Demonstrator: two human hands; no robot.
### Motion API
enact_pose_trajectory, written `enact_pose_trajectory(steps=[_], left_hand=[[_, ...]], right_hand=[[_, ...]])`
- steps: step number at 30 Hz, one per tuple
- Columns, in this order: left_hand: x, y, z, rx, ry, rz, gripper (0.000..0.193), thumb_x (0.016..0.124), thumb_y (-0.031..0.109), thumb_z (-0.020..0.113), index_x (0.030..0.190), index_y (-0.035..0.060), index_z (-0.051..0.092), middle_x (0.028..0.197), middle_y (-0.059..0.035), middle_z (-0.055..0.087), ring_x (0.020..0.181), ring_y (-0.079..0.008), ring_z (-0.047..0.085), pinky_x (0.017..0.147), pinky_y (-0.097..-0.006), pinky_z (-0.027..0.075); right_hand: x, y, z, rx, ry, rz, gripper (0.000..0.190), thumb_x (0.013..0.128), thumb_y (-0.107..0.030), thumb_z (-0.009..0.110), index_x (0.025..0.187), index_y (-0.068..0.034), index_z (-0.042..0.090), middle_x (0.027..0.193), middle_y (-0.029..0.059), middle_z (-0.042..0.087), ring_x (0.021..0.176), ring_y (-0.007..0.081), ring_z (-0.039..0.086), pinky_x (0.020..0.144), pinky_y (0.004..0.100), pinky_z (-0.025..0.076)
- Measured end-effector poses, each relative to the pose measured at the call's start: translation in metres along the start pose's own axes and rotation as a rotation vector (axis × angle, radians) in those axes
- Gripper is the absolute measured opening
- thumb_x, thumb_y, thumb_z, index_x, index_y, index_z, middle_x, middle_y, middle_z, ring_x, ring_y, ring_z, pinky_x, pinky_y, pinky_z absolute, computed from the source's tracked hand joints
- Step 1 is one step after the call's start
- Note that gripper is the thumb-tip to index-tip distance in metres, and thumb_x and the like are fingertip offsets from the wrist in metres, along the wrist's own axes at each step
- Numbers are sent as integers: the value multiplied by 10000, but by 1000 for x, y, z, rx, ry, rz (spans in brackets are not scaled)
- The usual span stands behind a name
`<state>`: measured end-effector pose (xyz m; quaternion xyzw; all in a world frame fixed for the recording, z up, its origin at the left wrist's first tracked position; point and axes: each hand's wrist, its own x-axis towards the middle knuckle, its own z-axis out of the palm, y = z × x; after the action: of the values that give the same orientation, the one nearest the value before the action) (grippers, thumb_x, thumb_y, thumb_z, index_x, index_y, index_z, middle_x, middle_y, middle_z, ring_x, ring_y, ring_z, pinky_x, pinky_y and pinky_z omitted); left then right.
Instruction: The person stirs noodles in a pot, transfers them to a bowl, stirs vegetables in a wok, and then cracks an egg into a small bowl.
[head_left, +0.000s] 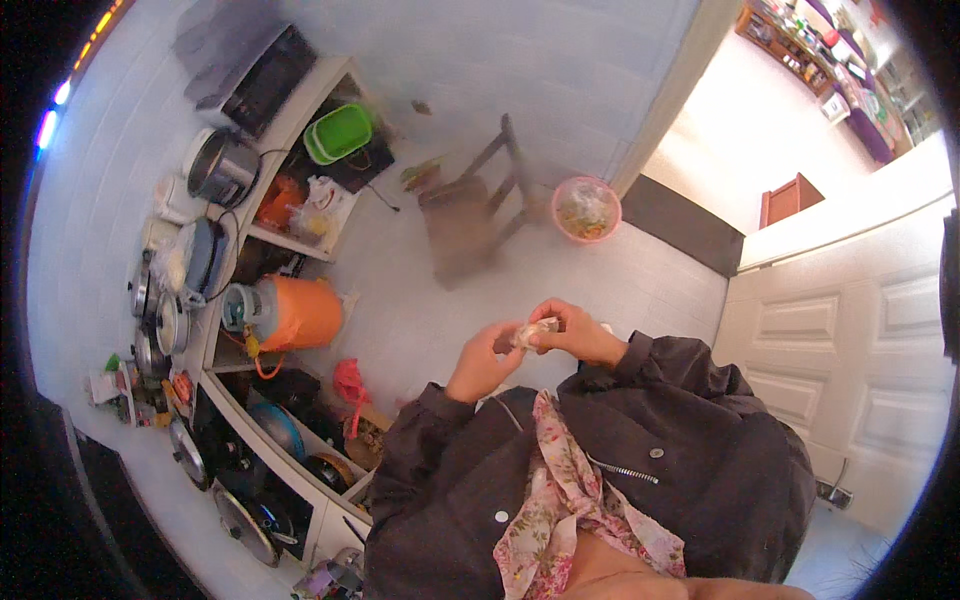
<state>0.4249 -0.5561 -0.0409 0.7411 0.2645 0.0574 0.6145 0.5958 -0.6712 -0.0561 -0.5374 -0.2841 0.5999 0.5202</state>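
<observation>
In front of my chest, a small whitish-tan item (531, 334) with a crinkled surface is held between both hands. It resembles a garlic bulb, but blur leaves its kind unsettled. My left hand (486, 361) pinches its left side with thumb and fingertips. From the right, my right hand (576, 334) grips it between thumb and curled index finger. A whitish flap (552, 324) sticks out beside the right fingers. Part of the item is hidden behind the fingertips.
A dark wooden chair (466, 225) stands on the floor ahead. Right of it is a pink waste basket (586, 210) with a plastic liner. At left, the counter holds a rice cooker (225, 169) and pans; an orange gas cylinder (306, 313) stands below. A white door (832, 330) is at right.
</observation>
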Motion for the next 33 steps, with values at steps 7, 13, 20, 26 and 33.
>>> enact_pose_trajectory(steps=[7, 13, 20, 26, 33], left_hand=[[148, 42, 101, -161, 69, 49, 365, 831, 33, 621, 1180, 10, 514, 1055, -55, 594, 968, -124, 571, 844, -274, 474], [228, 111, 135, -218, 196, 178, 374, 830, 2, 603, 1193, 7, 513, 1075, -58, 598, 989, -130, 569, 858, -270, 467], [280, 145, 141, -188, 188, 228, 405, 806, -13, 632, 1196, 2, 524, 1066, -57, 607, 968, -120, 576, 861, -264, 462], [329, 154, 132, -352, 206, 285, 377, 803, -33, 623, 1171, 2, 550, 1032, -59, 614, 973, -118, 566, 854, -262, 461], [402, 129, 85, -190, 331, 418, 240, 854, 46, 593, 1094, 29, 598, 974, -50, 621, 909, -106, 563, 781, -255, 467]], right_hand=[[-19, -50, -160, -79, 178, -187, 414, 796, -144, 707, 1143, 3, 537, 1009, 70, 619, 898, 131, 594, 736, 280, 509], [-17, -113, -241, -376, 250, -413, 354, 780, -132, 706, 1105, -26, 614, 1055, 56, 634, 978, 133, 571, 867, 284, 447], [3, -139, -271, -790, 538, -743, 346, 769, -158, 704, 1094, -75, 616, 999, 85, 631, 899, 229, 600, 814, 321, 472], [26, -175, -291, -907, 541, -702, 356, 772, -138, 682, 1108, -63, 587, 994, 114, 602, 885, 276, 594, 772, 335, 494], [66, -206, -305, -797, 582, -737, 355, 759, -32, 667, 1102, -46, 578, 1040, 130, 574, 919, 280, 596, 784, 341, 504]])
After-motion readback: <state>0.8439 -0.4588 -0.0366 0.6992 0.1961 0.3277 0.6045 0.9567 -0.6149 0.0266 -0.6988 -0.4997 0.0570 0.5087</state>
